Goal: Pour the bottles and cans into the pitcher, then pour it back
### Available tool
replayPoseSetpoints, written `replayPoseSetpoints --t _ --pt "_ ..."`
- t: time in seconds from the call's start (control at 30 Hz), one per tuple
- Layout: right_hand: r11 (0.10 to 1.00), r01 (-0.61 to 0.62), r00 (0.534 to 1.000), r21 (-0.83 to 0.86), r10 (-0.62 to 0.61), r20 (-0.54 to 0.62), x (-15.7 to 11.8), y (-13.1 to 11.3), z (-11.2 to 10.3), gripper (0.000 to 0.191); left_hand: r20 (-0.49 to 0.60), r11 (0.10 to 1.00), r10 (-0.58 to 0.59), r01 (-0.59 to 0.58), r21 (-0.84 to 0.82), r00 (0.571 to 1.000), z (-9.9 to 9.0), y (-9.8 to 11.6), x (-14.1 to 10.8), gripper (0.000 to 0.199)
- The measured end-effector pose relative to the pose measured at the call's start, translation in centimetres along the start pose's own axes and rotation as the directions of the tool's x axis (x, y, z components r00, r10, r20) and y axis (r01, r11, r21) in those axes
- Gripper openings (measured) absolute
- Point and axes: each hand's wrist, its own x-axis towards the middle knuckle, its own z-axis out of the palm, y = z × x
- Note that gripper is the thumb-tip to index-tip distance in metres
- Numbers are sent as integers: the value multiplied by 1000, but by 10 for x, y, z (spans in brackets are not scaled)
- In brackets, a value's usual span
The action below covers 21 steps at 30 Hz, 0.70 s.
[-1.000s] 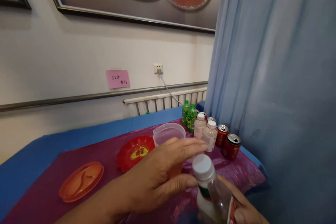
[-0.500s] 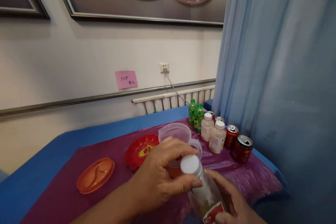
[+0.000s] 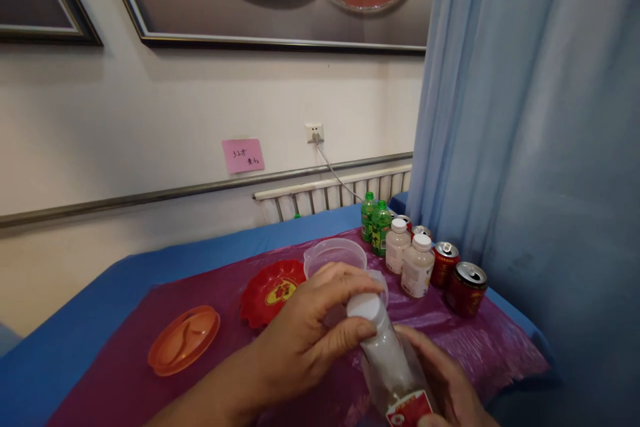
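A clear bottle (image 3: 390,363) with a white cap (image 3: 366,307) and a red label tilts in front of me at the bottom of the view. My left hand (image 3: 310,323) closes over the cap, the thumb on its near side and the fingers on the far side. Lower down, my right hand (image 3: 445,380) wraps round the bottle's body, its thumb by the label. Something brownish sits low inside the bottle, too unclear to name. Behind my left hand are a clear plastic bowl (image 3: 333,250) and a red scalloped plate (image 3: 257,303), both partly hidden.
An orange divided dish (image 3: 185,340) lies on the purple sheet (image 3: 125,380) at left. Along the right edge stand green bottles (image 3: 369,217), white-capped jars (image 3: 418,267) and several red cans (image 3: 466,290). A blue curtain (image 3: 540,147) hangs on the right.
My left thumb has shifted from the bottle's neck up to the side of the cap, and the hand has turned slightly. The whole view has moved a little.
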Motion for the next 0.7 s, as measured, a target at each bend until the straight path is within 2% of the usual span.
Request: replayPoseSetpoints --t 0.07,0.17,0.27,0.33,0.4,0.53,0.6,0.7 --pt "1000 20 1000 -3 -20 -13 1 3 1 74 -45 997 14 -10 76 999 5 0 2 28" --pt "999 20 999 -50 -22 -31 1 6 2 75 -172 990 33 -9 143 985 5 2 6 26" --pt "1000 8 998 -28 -10 -66 2 4 4 73 -326 995 30 2 97 945 -4 6 11 23" --pt "1000 5 991 14 -3 -133 3 -1 4 72 -398 998 -61 52 -34 915 -10 5 10 29" --pt "998 -12 969 61 27 -246 5 -7 0 73 -417 965 -214 123 -233 883 -12 -2 4 42" --pt "976 -50 858 210 149 -491 13 -18 -19 79 -333 769 -469 193 -609 818 -6 -34 -19 61" --pt "963 -32 815 266 179 -550 19 -24 -31 81 -307 673 -551 195 -714 776 -2 -49 -31 61" --pt "960 -12 795 279 179 -580 29 -33 -41 77 -312 564 -647 160 -810 696 -2 -63 -43 58"
